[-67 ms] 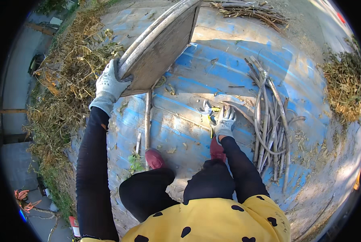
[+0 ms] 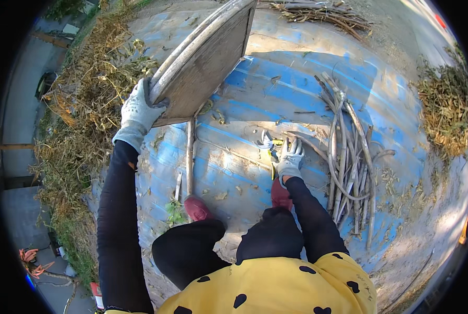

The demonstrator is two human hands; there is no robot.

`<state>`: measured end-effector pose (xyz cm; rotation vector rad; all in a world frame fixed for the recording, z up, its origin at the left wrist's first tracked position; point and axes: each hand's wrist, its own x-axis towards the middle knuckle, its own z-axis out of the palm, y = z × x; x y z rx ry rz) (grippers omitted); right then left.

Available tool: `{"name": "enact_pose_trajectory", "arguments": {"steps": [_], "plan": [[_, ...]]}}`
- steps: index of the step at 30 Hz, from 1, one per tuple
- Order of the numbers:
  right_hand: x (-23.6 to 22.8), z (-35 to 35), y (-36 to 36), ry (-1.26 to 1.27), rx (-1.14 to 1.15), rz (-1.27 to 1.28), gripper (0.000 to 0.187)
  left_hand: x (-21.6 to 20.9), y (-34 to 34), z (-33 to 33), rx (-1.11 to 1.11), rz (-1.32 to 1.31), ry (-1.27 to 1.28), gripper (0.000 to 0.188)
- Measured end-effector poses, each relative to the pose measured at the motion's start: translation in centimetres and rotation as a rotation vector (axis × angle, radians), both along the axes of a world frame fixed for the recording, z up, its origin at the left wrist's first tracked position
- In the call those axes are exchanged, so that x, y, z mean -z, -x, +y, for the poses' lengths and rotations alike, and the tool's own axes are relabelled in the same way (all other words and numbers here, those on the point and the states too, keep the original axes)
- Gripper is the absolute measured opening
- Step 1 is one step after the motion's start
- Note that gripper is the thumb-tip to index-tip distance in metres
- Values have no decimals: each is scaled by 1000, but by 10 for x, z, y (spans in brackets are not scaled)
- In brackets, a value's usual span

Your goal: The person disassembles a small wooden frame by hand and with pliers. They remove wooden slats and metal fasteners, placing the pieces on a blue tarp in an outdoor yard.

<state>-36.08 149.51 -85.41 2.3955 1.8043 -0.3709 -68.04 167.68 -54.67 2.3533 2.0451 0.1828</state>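
My left hand (image 2: 137,111), in a grey-white work glove, is closed round the near corner of a framed wooden panel (image 2: 202,65), which stands tilted on its edge. From below that corner a pale wooden stick (image 2: 190,157) runs toward my left shoe; whether it joins the panel I cannot tell. My right hand (image 2: 289,159), gloved alike, reaches down to the ground with its fingers stretched out and apart. Close beside it on the left lies a pair of pruning shears (image 2: 269,147) with yellow handles. A curved brown stick (image 2: 311,145) passes by its fingertips.
Right of my right hand lies a pile of cut sticks (image 2: 352,157) on a worn blue sheet (image 2: 234,196). Another stick bundle (image 2: 323,14) is at the far edge. Dry leafy stalks (image 2: 87,99) line the left, with a further heap (image 2: 446,107) at right.
My left hand and the panel have shifted slightly left. My right hand stays by the shears, almost unmoved.
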Motion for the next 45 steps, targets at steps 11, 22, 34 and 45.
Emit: {"name": "enact_pose_trajectory", "arguments": {"steps": [11,22,34,45], "plan": [[22,23,-19,214,-268,-45,38,25,45,13,95,-364,20,63],[-80,-20,-31,151,157,465,50,19,73,-64,61,-280,-134,63],[-178,-59,-21,-409,462,803,29,283,232,-276,-520,-1091,-170,44],[-306,-46,86,-267,166,1034,20,257,205,-275,-328,-721,-290,42]]}}
